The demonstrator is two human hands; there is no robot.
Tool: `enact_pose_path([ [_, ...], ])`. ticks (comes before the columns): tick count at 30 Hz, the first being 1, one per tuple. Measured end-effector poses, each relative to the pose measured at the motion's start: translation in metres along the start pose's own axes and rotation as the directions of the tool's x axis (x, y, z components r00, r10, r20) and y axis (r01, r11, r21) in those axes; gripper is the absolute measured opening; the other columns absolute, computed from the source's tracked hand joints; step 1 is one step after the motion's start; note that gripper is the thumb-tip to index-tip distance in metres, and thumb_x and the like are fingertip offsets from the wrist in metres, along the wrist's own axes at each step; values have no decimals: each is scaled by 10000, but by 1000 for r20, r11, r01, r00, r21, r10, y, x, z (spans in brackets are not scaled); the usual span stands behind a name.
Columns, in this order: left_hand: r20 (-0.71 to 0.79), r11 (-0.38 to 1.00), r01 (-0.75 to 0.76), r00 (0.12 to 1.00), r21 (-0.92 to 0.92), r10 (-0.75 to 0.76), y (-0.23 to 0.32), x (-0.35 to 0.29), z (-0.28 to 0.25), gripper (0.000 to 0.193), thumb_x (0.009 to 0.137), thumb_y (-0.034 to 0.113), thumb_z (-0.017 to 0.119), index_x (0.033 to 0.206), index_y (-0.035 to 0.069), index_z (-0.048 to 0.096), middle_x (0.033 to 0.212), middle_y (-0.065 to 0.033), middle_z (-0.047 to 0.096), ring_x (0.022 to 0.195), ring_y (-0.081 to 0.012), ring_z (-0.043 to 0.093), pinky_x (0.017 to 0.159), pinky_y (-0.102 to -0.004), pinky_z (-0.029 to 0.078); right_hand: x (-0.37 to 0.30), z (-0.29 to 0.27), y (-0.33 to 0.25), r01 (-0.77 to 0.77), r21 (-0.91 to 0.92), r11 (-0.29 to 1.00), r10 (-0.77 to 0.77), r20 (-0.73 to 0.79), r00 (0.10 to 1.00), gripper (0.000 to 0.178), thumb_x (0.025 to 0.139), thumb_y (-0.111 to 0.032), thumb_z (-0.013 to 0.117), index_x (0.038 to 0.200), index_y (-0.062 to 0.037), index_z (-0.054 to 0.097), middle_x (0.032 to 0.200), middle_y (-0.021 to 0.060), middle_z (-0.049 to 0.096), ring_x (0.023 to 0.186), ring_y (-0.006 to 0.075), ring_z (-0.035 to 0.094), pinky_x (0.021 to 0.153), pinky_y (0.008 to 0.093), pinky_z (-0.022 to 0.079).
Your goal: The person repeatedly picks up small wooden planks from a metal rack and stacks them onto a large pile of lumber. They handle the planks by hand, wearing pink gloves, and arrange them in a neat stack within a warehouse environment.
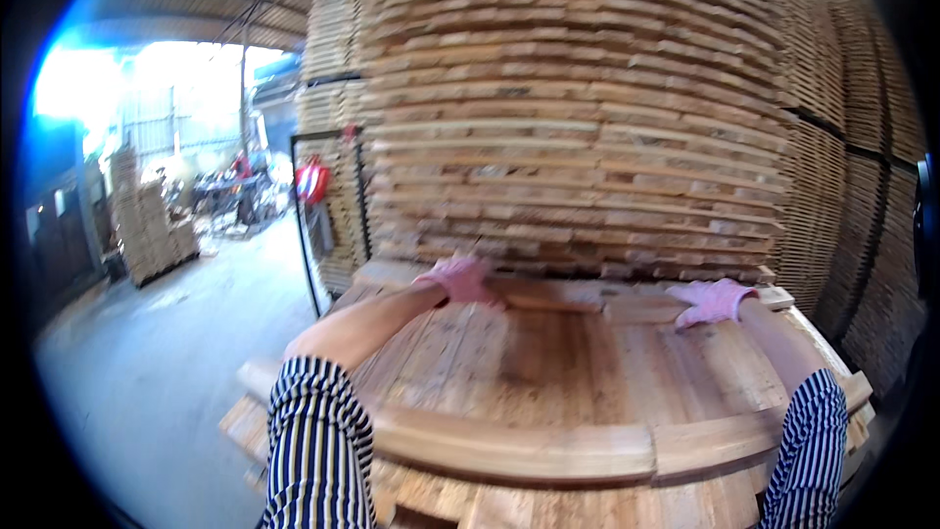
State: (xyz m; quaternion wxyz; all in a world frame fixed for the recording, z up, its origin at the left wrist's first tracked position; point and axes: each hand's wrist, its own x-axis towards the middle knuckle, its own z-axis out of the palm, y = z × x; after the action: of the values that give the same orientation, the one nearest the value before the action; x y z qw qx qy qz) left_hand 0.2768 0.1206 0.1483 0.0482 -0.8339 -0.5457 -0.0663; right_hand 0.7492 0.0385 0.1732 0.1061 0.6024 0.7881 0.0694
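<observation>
Both my hands wear pink gloves and reach to the far side of a low stack topped with flat wooden boards. My left hand is closed over the left end of a narrow wooden board, slightly blurred; its fingertips are partly hidden. My right hand lies with fingers stretched and thumb apart at the right end of a shorter wooden block. That block lies nearly in line with the narrow board. Along the near side, two thick wooden bars lie end to end across the boards.
Directly behind the stack rises a tall wall of layered boards. More strapped board stacks stand at the right. A dark metal frame with a red bag is at the left. Beyond the concrete floor sits another wood pile.
</observation>
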Motion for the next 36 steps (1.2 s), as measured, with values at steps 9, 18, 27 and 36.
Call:
enact_pose_path([
  [9,-279,997,39,959,-61,-55,-54,-177,-91,878,805,594,705,1404,-16,506,1397,-242,549,1262,-345,557,1062,-395,441,-16,34,39,35,157,987,-9,-161,987,783,853,-446,626,1517,-100,396,1547,165,412,1429,317,387,1170,378,317],
  [18,54,728,685,727,8,-684,-160,-499,-37,957,805,691,675,1422,-16,487,1401,-243,545,1280,-370,538,1084,-413,430,-18,-3,-18,115,276,954,-82,-130,988,764,929,-395,606,1555,-71,311,1582,180,355,1455,303,358,1181,346,281],
  [27,367,647,745,653,-160,-662,-294,-586,62,917,832,657,667,1443,2,470,1416,-220,544,1312,-346,522,1106,-413,413,-44,-138,-292,284,256,924,-143,-458,878,1110,801,-822,532,1581,-98,217,1625,173,238,1521,332,161,1230,512,176],
  [36,586,566,702,695,-431,-416,-443,-656,240,913,882,640,616,1481,-15,405,1516,-178,453,1393,-304,447,1166,-353,352,73,-237,-653,447,-304,841,-536,-361,763,747,898,-509,566,1515,-120,409,1568,135,384,1378,303,458,1107,435,425],
])
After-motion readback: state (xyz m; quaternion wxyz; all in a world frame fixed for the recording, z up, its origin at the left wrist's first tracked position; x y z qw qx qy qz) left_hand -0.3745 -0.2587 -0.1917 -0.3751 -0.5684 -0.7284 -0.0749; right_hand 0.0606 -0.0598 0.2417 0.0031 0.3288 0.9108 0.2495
